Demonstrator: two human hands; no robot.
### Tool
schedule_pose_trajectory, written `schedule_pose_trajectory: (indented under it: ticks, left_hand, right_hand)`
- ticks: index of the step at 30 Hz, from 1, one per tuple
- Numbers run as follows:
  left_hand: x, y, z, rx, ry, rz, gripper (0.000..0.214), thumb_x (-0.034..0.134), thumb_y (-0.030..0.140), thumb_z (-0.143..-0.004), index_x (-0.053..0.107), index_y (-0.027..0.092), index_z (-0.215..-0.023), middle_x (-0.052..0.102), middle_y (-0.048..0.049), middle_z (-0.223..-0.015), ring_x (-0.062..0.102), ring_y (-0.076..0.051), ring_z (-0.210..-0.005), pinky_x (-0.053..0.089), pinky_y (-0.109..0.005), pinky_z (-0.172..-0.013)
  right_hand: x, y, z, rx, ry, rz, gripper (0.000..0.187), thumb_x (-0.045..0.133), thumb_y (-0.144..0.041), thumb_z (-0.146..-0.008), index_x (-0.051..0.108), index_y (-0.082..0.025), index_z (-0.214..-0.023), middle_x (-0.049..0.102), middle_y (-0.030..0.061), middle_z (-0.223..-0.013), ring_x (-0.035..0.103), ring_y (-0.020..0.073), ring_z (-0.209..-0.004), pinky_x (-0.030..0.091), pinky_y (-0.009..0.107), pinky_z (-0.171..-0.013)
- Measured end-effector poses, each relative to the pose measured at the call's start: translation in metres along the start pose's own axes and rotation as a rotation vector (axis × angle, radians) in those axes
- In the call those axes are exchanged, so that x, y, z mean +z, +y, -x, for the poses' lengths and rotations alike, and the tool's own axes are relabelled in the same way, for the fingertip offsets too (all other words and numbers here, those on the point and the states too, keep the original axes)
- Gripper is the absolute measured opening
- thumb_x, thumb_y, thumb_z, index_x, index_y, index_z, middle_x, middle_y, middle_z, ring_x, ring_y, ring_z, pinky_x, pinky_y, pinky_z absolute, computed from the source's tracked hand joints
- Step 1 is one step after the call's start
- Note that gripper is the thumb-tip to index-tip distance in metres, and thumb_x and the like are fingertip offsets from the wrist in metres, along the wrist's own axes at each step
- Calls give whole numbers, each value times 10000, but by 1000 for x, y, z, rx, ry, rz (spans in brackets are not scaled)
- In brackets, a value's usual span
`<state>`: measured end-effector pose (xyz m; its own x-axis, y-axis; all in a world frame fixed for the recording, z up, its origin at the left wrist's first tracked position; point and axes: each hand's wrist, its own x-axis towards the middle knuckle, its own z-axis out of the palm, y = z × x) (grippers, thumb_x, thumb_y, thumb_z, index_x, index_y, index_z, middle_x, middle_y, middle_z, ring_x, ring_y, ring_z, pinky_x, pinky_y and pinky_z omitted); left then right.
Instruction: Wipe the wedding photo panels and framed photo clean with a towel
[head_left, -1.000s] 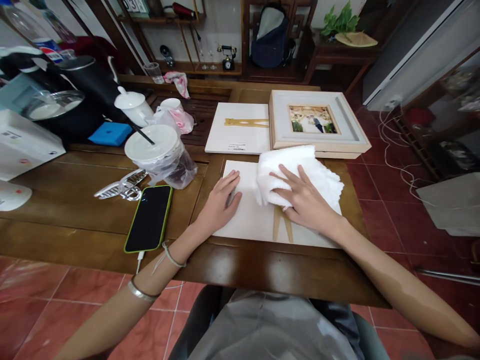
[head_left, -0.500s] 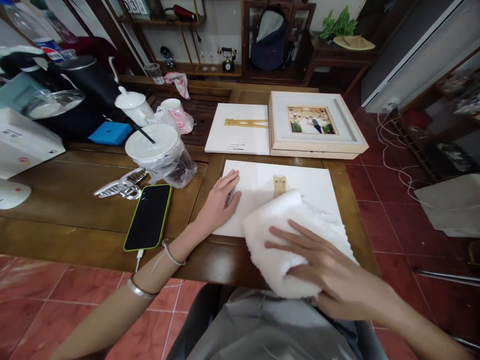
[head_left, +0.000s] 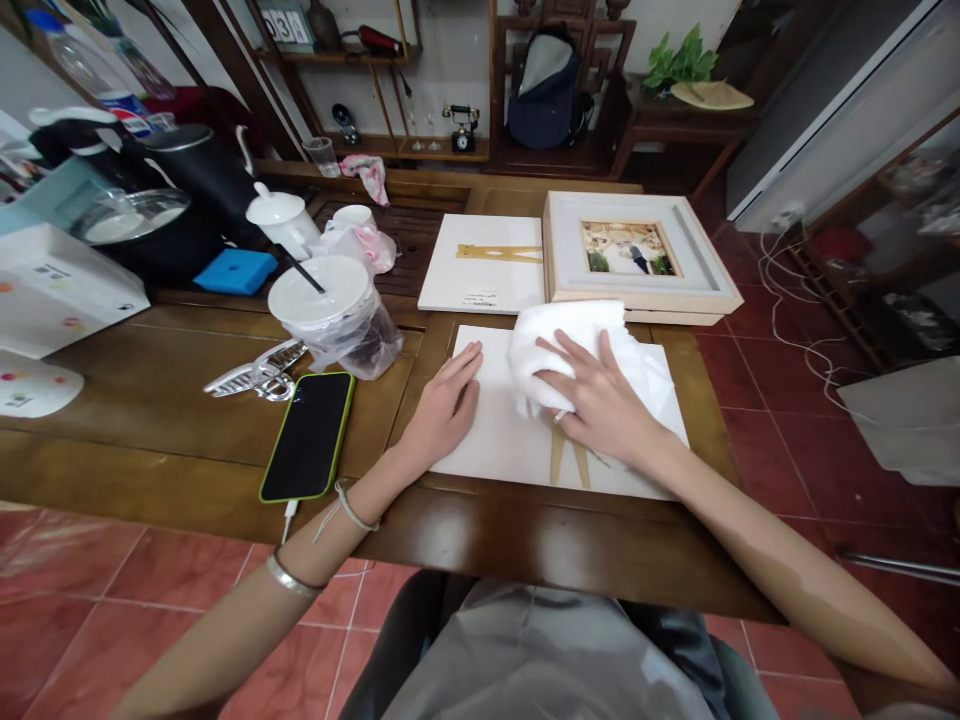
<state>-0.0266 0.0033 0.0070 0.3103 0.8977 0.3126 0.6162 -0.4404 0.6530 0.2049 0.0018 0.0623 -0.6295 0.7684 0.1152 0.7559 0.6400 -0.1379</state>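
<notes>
A white frame backing board (head_left: 495, 440) lies on the wooden table in front of me. My left hand (head_left: 448, 408) rests on its left edge, fingers stretched out flat. My right hand (head_left: 600, 400), with a ring on one finger, presses a white cloth (head_left: 570, 320) against the board's far part and grips it under spread fingers. Below that hand the two gold legs of a stand (head_left: 556, 462) show on the board; the stand's top is hidden by cloth and hand. Behind lie a second white board (head_left: 480, 285) with a gold stand and a framed photo (head_left: 630, 248).
Left of the board are a phone (head_left: 309, 437) on a charging cable, a silver hair clip (head_left: 259, 370) and a lidded cup (head_left: 322, 295) with a straw in a plastic bag. Farther left stand a blue box (head_left: 235, 272), a black pot (head_left: 150, 240) and white boxes (head_left: 67, 290).
My right hand has moved the cloth away from me, from the board's near right corner to its far edge, uncovering the stand's legs. My left hand has stayed on the left edge.
</notes>
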Motion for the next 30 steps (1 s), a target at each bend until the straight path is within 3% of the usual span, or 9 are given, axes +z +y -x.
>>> schedule_pose_trajectory:
  ticks: [5, 13, 16, 18, 20, 22, 25, 28, 30]
  left_hand:
    - [0, 0, 0, -1, -2, 17, 414, 369, 259, -965, 524, 121, -1324, 476, -149, -1434, 400, -226, -1368, 316, -457, -1147]
    - [2, 0, 0, 3, -10, 44, 410, 357, 296, -979, 531, 149, -1320, 479, -130, -1437, 393, -239, -1372, 299, -480, -1152]
    - [1, -1, 1, 4, -16, 42, 413, 358, 305, -978, 535, 152, -1318, 479, -130, -1437, 391, -243, -1373, 294, -476, -1153]
    - [1, -1, 1, -1, -15, 45, 413, 355, 304, -979, 533, 154, -1320, 481, -130, -1435, 390, -244, -1373, 292, -477, -1153]
    - [1, -1, 1, -9, -15, 48, 413, 355, 300, -979, 528, 150, -1323, 479, -132, -1436, 387, -244, -1375, 290, -478, -1154]
    - [2, -1, 1, -13, -12, 48, 417, 358, 299, -978, 526, 136, -1323, 476, -143, -1437, 384, -246, -1377, 291, -476, -1154]
    - [2, -1, 0, -13, -7, 46, 421, 359, 300, -977, 530, 115, -1315, 481, -159, -1429, 387, -249, -1375, 295, -475, -1152]
    - [2, 0, 0, -16, -9, 40, 422, 351, 305, -980, 532, 122, -1314, 487, -153, -1425, 392, -245, -1373, 298, -479, -1150]
    - [1, 1, 0, -15, -9, 34, 432, 342, 314, -983, 532, 111, -1313, 491, -157, -1420, 396, -242, -1370, 300, -472, -1151]
  right_hand:
    - [4, -15, 5, -138, -51, 57, 434, 618, -126, -685, 673, -187, -1112, 441, 148, -1451, 245, 397, -1400, 75, 719, -1092]
    - [3, -71, 66, -303, 19, -83, 187, 596, -121, -699, 704, -154, -848, 442, 197, -1436, 232, 445, -1384, 101, 715, -1100]
    - [-12, -76, 78, -274, -106, -246, 264, 577, -135, -680, 683, -174, -918, 446, 154, -1447, 250, 400, -1396, 35, 698, -1116]
    - [-25, -70, 79, -233, -163, -385, 368, 548, -117, -692, 652, -190, -1038, 490, 121, -1419, 326, 331, -1382, 80, 638, -1149]
    - [-35, -58, 76, -136, -131, -513, 351, 525, -108, -743, 632, -202, -1064, 605, 97, -1292, 502, 275, -1264, 220, 557, -1151]
    - [-40, -45, 68, -4, -49, -607, 181, 530, -154, -807, 634, -210, -943, 714, 46, -1001, 672, 228, -966, 362, 494, -1091]
    - [-38, -25, 48, 129, 47, -604, 74, 548, -230, -837, 567, -218, -767, 648, -45, -672, 640, 164, -614, 425, 503, -1023]
    - [-28, -10, 23, 108, 81, -399, 159, 508, -145, -797, 577, -217, -922, 701, 29, -955, 662, 255, -909, 309, 629, -1053]
    - [-19, -6, 7, 78, 55, -236, 413, 479, -69, -746, 558, -196, -1131, 561, 130, -1326, 479, 361, -1258, 210, 706, -1051]
